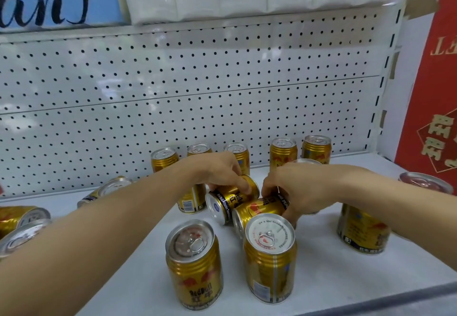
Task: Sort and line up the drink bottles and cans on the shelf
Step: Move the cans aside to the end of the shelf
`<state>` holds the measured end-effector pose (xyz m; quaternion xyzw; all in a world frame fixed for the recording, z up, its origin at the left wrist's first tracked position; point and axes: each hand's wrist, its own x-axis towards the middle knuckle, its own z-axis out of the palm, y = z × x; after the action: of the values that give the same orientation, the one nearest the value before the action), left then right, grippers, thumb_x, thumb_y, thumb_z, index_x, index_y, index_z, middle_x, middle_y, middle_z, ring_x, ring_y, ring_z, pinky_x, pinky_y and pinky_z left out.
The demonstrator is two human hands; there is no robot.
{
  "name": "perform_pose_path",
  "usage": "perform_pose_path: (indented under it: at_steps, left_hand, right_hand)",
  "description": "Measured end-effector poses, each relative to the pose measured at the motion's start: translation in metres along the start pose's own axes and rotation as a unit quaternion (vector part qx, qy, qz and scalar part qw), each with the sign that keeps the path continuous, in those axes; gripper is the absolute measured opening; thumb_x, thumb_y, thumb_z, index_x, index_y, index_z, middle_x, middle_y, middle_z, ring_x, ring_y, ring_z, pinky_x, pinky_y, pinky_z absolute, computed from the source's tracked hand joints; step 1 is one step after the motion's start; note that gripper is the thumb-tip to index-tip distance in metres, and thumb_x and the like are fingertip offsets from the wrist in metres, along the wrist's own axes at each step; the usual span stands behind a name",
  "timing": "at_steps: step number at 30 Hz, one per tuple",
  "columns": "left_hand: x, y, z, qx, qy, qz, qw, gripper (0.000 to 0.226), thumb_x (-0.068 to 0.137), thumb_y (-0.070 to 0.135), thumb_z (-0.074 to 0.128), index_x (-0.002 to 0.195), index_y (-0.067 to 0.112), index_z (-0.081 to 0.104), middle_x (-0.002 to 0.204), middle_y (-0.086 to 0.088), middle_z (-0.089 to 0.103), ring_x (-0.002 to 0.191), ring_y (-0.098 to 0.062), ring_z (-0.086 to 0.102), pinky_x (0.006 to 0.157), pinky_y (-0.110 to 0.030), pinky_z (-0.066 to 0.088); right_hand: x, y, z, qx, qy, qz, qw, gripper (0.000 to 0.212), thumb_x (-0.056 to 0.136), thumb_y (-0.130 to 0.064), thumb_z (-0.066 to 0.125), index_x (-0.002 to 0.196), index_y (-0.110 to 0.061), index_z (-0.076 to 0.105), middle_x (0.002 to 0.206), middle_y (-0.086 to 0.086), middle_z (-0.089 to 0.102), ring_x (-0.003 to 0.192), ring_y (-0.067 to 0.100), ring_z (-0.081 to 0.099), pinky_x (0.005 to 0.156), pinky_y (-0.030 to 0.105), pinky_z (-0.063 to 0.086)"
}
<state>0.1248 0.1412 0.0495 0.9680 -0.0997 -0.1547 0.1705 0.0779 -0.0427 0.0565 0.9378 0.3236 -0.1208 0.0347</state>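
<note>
The shelf (321, 254) carries gold cans in disorder below a pegboard back panel (173, 88). A back row of upright cans (283, 151) stands against the panel; several cans at the far left (23, 213) lie tipped. Two upright cans (194, 263) stand at the front edge. Just behind them, two cans lie on their sides, touching. The left hand (217, 169) has its grip closed around the left tipped can (228, 200); the right hand (299, 187) curls its grip around the right tipped can (257, 210). Step in hand, by judgement: righting fallen cans. The next move calls for lifting each can clear of its neighbour, turning it upright, and setting it in line with the back row.
</note>
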Motion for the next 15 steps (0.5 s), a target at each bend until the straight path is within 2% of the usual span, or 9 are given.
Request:
perform_pose_path:
  at_steps: [4,7,11,15]
  left_hand:
    - [-0.009,-0.002,-0.006,-0.061,0.063,0.040,0.995,0.059,0.074,0.035,0.082,0.125,0.018,0.057,0.100,0.003,0.064,0.085,-0.012,0.064,0.062,-0.020,0.053]
    - [-0.018,-0.010,-0.007,-0.091,0.103,0.080,0.987,0.059,0.069,0.028,0.084,0.123,0.021,0.060,0.099,0.009,0.066,0.088,-0.004,0.063,0.069,-0.018,0.050]
    - [-0.027,-0.018,0.003,-0.068,0.156,0.113,0.979,0.066,0.068,0.023,0.085,0.126,0.024,0.055,0.106,0.011,0.060,0.090,0.000,0.057,0.070,-0.010,0.044]
    - [-0.027,-0.022,0.003,-0.047,0.147,0.106,0.982,0.063,0.069,0.024,0.085,0.122,0.025,0.052,0.110,0.007,0.061,0.098,-0.009,0.058,0.083,-0.024,0.052]
  right_hand:
    - [0.000,0.004,0.006,-0.005,-0.003,0.024,1.000,0.069,0.072,-0.055,0.077,0.131,-0.028,0.053,0.116,-0.009,0.055,0.106,0.013,0.052,0.092,0.032,0.051]
    - [0.000,0.005,0.009,0.001,-0.006,0.030,1.000,0.069,0.073,-0.055,0.076,0.132,-0.029,0.052,0.118,-0.009,0.054,0.108,0.012,0.051,0.093,0.032,0.050]
    - [0.000,0.005,0.008,0.005,-0.023,0.025,0.999,0.069,0.074,-0.050,0.078,0.134,-0.028,0.051,0.121,-0.008,0.054,0.110,0.014,0.052,0.095,0.032,0.050]
    - [0.007,0.006,0.014,-0.014,-0.031,0.014,0.999,0.068,0.068,-0.051,0.082,0.125,-0.030,0.052,0.115,-0.007,0.055,0.106,0.016,0.054,0.093,0.038,0.052]
